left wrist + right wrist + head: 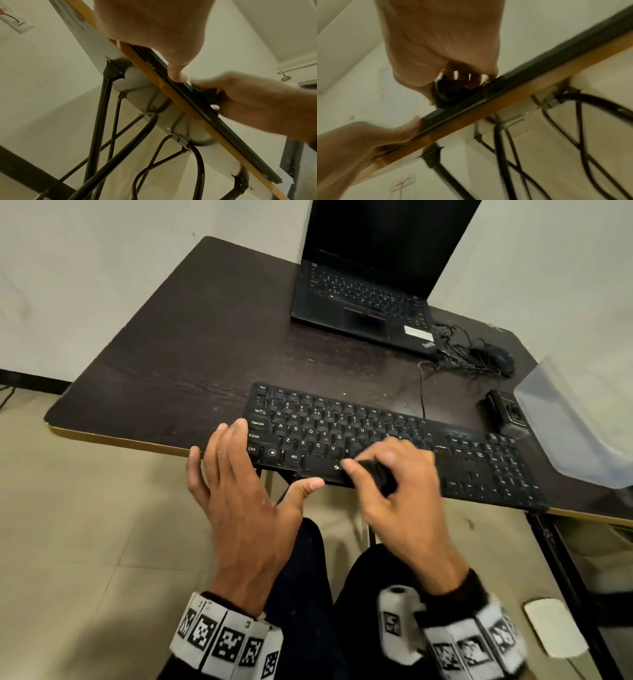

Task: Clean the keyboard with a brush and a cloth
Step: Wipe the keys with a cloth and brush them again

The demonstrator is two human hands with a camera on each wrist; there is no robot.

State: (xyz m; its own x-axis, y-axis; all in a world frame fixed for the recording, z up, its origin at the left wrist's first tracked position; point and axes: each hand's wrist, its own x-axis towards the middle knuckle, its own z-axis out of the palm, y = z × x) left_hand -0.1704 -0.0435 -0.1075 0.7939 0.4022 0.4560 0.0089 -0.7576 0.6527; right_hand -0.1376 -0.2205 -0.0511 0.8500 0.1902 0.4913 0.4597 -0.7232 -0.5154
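A black keyboard [376, 426] lies along the front edge of the dark table [191, 344]. My left hand [274, 455] rests flat at its left end, fingers straight and thumb against the front edge [178, 77]. My right hand [376, 460] is curled round a small black brush [375, 474], blurred, which it holds on the keys near the space bar. From below, in the right wrist view, the brush [452, 92] shows between the fingers, touching the keyboard [539, 67]. No cloth can be made out with certainty.
An open black laptop [370, 289] stands at the back, with a mouse [496, 359] and tangled cables beside it. On the table's right end lie a small black device [503, 409] and a translucent plastic cover [575, 422]. Metal table legs [102, 121] run beneath.
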